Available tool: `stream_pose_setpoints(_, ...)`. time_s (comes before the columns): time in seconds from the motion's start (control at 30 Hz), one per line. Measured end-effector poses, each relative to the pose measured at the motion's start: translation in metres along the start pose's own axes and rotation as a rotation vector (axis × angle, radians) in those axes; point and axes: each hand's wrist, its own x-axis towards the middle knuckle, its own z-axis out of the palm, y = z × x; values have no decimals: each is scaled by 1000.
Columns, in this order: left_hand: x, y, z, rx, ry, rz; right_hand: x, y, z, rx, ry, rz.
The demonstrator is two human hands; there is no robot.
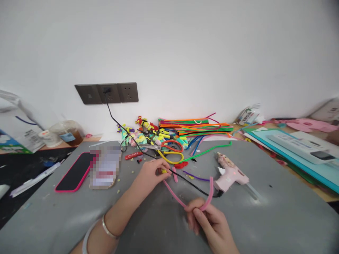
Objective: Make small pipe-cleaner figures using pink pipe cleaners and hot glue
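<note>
A pink pipe cleaner [173, 194] runs between my two hands, bent in a shallow curve. My left hand [152, 173] is closed on its far end, with a bit of yellow showing at the fingertips. Thumb and fingers of my right hand [209, 220] pinch it lower down, and its free end curls upward beyond them. Just past my left hand lies a short pink piece [175, 175]. The black cord [189, 181] passes behind the pipe cleaner to a pink hot glue gun [231, 173] lying to the right.
Scissors [172, 152] with red and yellow handles lie beyond my hands, near small pipe-cleaner figures [147, 123] and a bundle of pipe cleaners [196, 126]. Two phones, one a pink-edged phone [74, 172], lie left. Folders [280, 150] are stacked right; a drink cup [70, 134] stands back left.
</note>
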Motion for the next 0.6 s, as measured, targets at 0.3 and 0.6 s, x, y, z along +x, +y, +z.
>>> stream_pose_setpoints(0.3,-1,8,-4,-43,-20,2,3,5,-5,32,-52,-18)
stream_pose_setpoints(0.6,0,3,-16,-44,249,92,2,1,-1,73,8,-13)
